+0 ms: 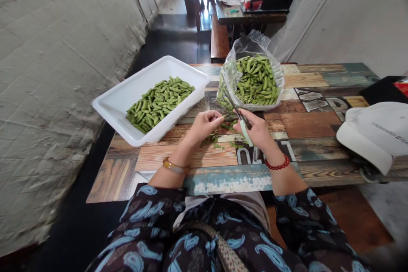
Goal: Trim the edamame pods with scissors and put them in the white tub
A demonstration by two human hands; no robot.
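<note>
My left hand (205, 125) pinches a green edamame pod (225, 117) between thumb and fingertips; most of the pod is hidden. Scissors (246, 133) with pale green handles are gripped in my right hand (257, 131), blades pointing up and away. Loose pods and green trimmings (217, 141) lie on the table under both hands. To the left, a white plastic tub (137, 138) holds a layer of edamame pods (159, 102). Just beyond my right hand stands an open clear plastic bag (278, 72) with many more pods (255, 80).
The table (306, 123) has a patchwork wood pattern. On its right side rests a white cap (376, 131), near a black object (382, 91). Farther back are a bench (219, 40) and another table (229, 15) with a loaded black tray (270, 5). A rough wall (63, 51) runs along the left.
</note>
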